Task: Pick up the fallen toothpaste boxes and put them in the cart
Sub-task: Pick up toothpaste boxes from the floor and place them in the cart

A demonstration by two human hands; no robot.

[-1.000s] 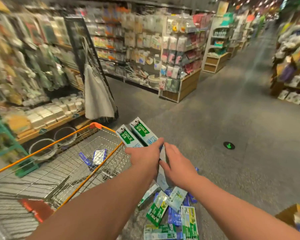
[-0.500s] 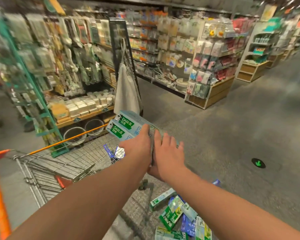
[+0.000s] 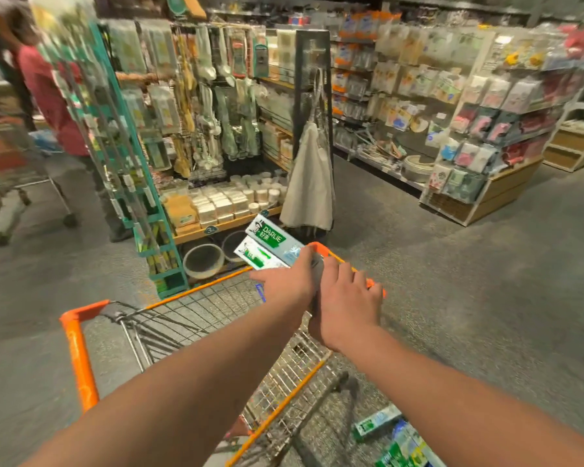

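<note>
We clamp two Darlie toothpaste boxes (image 3: 267,242) between our left hand (image 3: 284,281) and right hand (image 3: 346,298), fingers curled round them, above the wire cart (image 3: 78,348). More fallen boxes (image 3: 378,424) lie on the floor (image 3: 486,298) beside it.

Grey shop floor (image 3: 452,298), wire cart (image 3: 78,348), fallen toothpaste boxes (image 3: 378,424) nr cart.

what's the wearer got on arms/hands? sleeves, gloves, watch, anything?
Nothing worn that shows. The left forearm and right forearm are bare right up to the frame edge, with no sleeve or cuff in view. The left hand and right hand are ungloved. No watch, band, ring, tape or marking shows on the sides facing the head camera; the undersides are hidden.
</note>
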